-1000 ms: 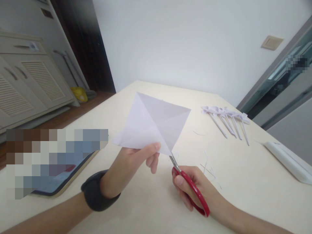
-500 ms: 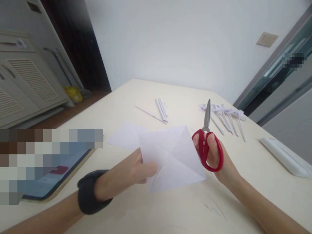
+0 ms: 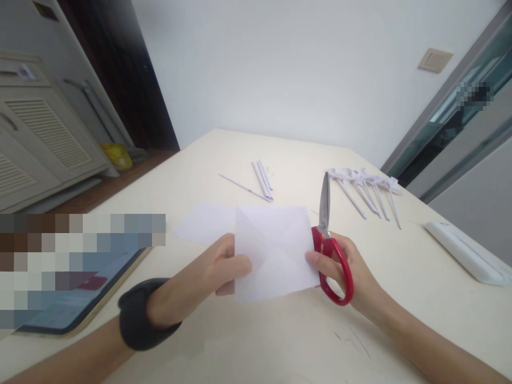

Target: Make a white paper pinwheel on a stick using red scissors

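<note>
A creased white paper square point(image 3: 276, 250) is held above the cream table point(image 3: 248, 336). My left hand point(image 3: 208, 274), with a black band on its wrist, pinches the paper's left edge. My right hand point(image 3: 344, 272) grips red-handled scissors point(image 3: 330, 250) with the blades shut and pointing up; its fingertip also touches the paper's right edge. A second white sheet point(image 3: 202, 223) lies flat on the table behind the held one.
Rolled paper sticks point(image 3: 262, 181) lie at the table's middle back. More paper sticks with folded tops point(image 3: 366, 186) lie at the back right. A white flat object point(image 3: 466, 252) sits at the right edge, a tablet point(image 3: 76, 298) at the left. Thin paper slivers point(image 3: 352, 337) lie near my right forearm.
The scissors left the paper's corner and swung blades-up. The paper was lowered and turned, and my right hand moved in to touch its right edge.
</note>
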Motion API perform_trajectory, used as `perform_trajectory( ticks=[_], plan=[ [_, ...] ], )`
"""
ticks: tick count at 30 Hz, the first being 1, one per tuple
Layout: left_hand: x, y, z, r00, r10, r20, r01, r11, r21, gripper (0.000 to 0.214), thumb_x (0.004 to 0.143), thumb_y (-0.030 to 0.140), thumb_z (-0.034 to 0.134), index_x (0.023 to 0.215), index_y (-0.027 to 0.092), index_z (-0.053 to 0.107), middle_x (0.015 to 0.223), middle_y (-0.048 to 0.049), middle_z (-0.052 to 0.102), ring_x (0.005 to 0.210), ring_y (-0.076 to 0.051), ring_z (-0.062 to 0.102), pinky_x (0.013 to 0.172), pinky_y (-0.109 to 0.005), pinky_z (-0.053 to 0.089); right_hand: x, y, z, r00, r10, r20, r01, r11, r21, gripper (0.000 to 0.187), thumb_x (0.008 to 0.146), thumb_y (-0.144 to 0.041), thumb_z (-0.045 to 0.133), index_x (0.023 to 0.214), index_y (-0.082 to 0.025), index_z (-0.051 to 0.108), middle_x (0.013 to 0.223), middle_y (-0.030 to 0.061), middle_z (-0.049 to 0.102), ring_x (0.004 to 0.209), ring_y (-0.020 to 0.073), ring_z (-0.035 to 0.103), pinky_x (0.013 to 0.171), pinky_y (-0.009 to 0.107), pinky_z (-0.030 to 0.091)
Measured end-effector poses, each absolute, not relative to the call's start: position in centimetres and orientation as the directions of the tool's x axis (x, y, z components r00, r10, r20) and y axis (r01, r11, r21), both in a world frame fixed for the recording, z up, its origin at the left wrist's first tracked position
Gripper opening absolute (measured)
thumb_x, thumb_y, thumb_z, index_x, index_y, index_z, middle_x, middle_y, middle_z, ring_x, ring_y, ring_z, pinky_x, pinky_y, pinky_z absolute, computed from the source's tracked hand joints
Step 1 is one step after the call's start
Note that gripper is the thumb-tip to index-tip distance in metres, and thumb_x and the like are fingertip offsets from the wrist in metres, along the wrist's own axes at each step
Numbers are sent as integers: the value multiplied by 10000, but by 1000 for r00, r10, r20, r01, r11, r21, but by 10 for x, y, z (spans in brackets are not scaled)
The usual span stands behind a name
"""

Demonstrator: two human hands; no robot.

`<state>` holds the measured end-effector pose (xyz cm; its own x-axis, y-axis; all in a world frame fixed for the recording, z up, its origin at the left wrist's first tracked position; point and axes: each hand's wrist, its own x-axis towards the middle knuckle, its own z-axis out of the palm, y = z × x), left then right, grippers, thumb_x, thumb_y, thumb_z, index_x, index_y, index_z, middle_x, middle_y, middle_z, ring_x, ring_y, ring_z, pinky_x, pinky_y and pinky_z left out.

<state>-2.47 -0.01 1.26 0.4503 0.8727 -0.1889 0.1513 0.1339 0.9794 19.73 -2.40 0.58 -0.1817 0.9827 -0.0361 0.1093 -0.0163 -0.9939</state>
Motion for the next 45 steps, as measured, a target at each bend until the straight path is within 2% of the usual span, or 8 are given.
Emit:
perform_trajectory(
  ticks=[6, 12, 21, 29, 33, 38, 42, 45],
  plan=[
    [-20, 3, 14, 643, 757, -113, 236, -56, 970, 399, 818, 381, 454, 476, 181, 405, 449, 40, 369, 442, -96, 351, 473, -243, 312, 196, -22, 0, -10, 1000, -23, 111, -22, -994, 270, 777, -380, 609, 651, -175, 485, 451, -41, 505, 396, 99, 485, 367, 189, 351],
    [-10, 5, 11, 686, 700, -199, 311, -35, 950, 323, 844, 385, 443, 607, 175, 509, 448, 50, 436, 428, -102, 425, 459, -222, 314, 190, -24, 3, 23, 999, 46, 99, 43, -994, 292, 808, -354, 570, 600, -165, 495, 436, -31, 508, 395, 89, 451, 383, 201, 343],
    [-11, -1, -3, 645, 744, -176, 294, -29, 955, 327, 869, 391, 431, 683, 179, 596, 448, 60, 464, 472, -110, 480, 550, -225, 397, 179, -33, -4, -129, 991, -32, 66, -23, -998, 277, 809, -385, 572, 660, -156, 527, 458, -42, 511, 399, 76, 445, 379, 186, 333],
    [-12, 4, 15, 434, 898, -74, 285, -59, 957, 478, 881, 353, 403, 432, 190, 383, 404, 49, 405, 435, -99, 406, 538, -248, 355, 182, -28, 0, -385, 923, 10, -18, 3, -1000, 314, 903, -450, 382, 871, -161, 500, 781, 32, 585, 534, 81, 474, 469, 207, 367],
    [-15, 7, 18, 357, 934, 30, 202, -109, 973, 486, 887, 309, 379, 417, 197, 327, 384, 58, 362, 400, -89, 367, 504, -249, 334, 181, -27, -15, -549, 834, 52, -26, 45, -999, 461, 887, -552, 284, 984, -150, 486, 746, 36, 547, 517, 82, 435, 477, 223, 362],
    [-16, 7, 13, 355, 934, 48, 176, -117, 977, 490, 884, 303, 401, 411, 195, 332, 390, 58, 361, 403, -85, 366, 501, -251, 327, 182, -32, -14, -610, 790, 64, -19, 66, -998, 517, 855, -601, 282, 1063, -155, 442, 700, 16, 475, 626, 126, 453, 548, 249, 387],
    [-16, 6, 14, 341, 937, 75, 117, -122, 986, 490, 883, 298, 412, 414, 195, 310, 389, 58, 354, 403, -85, 368, 494, -248, 331, 190, -35, 2, -718, 696, 15, 90, 115, -989, 556, 783, -630, 428, 1131, -199, 392, 965, 79, 445, 854, 179, 429, 653, 271, 413],
    [-16, 5, 16, 322, 943, 89, 92, -125, 988, 472, 880, 280, 409, 429, 197, 298, 390, 63, 335, 395, -84, 364, 471, -244, 323, 193, -35, 8, -779, 627, -6, 110, 126, -986, 573, 763, -613, 494, 1146, -205, 372, 1040, 82, 405, 875, 181, 409, 755, 307, 415]
  ],
)
